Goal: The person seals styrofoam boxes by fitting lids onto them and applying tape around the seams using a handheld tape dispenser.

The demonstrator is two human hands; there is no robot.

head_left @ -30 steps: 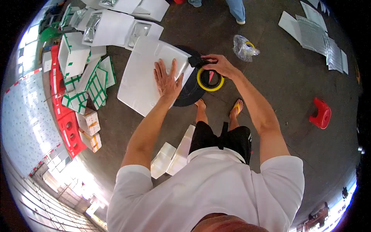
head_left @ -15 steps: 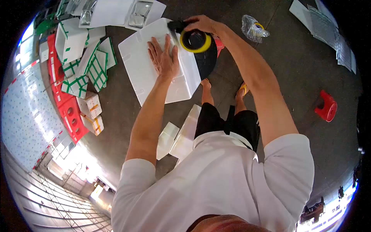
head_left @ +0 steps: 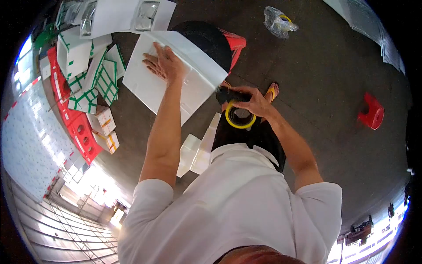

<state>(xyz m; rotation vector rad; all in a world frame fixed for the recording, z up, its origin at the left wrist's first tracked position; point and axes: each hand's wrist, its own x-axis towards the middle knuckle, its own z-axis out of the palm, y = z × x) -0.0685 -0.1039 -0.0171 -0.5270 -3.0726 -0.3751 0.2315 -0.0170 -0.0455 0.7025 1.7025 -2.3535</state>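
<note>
Head view — left hand (head_left: 165, 66) on box (head_left: 193, 83), tape (head_left: 229, 115) beyond edge (head_left: 201, 101)

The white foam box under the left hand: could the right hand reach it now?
Probably yes: the right hand is near the box, and only the yellow-rimmed tape roll it holds might hinder it.

Rests the left hand (head_left: 166, 64), palm down and spread, on a tilted-looking white box (head_left: 176, 86), overlapping a black disc (head_left: 206, 42) with a red stool (head_left: 236, 47) showing at its edge; grips a yellow-ringed roll (head_left: 239, 126) in the right hand (head_left: 256, 102), apart from the box and above black shorts (head_left: 266, 147); shows, farther off on the dark floor (head_left: 325, 79), a clear bag (head_left: 274, 24) and green-taped boxes (head_left: 77, 52) beside a red barrier (head_left: 72, 121)
</note>
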